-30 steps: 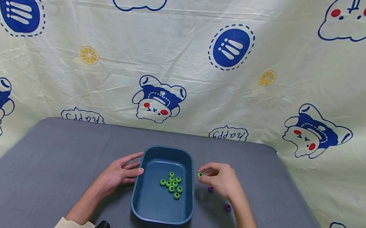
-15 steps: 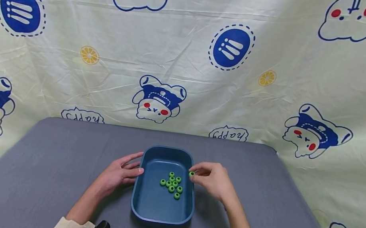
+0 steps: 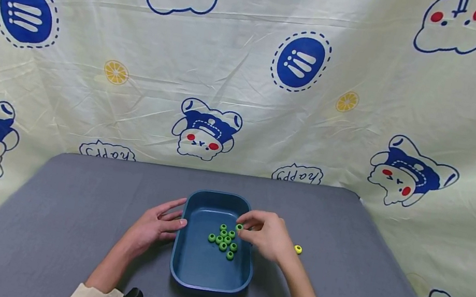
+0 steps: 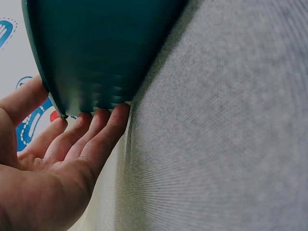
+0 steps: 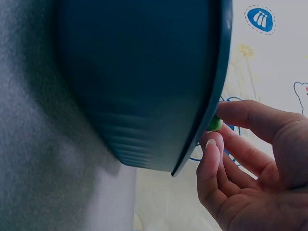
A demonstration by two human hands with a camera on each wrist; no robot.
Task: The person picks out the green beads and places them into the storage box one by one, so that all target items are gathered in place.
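Note:
A blue rectangular tray [image 3: 210, 272] stands on the table, with several green beads [image 3: 227, 240] lying in it. My right hand [image 3: 268, 235] reaches over the tray's right rim, pinching a green bead [image 3: 239, 227] between thumb and fingertips above the inside. Part of that bead [image 5: 215, 124] shows past the rim in the right wrist view. My left hand [image 3: 150, 228] is at the tray's left side. Its nearly straight fingers [image 4: 101, 139] touch the outer wall and its thumb rests at the rim, as the left wrist view shows.
A yellow bead [image 3: 298, 249] lies on the grey table [image 3: 86, 207], to the right of my right wrist. Black wrist cameras sit by both sleeves. Behind the table's far edge hangs a printed curtain [image 3: 250, 77].
My right hand has moved left with the green bead, from beside the tray to above its inside. Two purple beads are now hidden and a yellow one shows. My left hand stays put.

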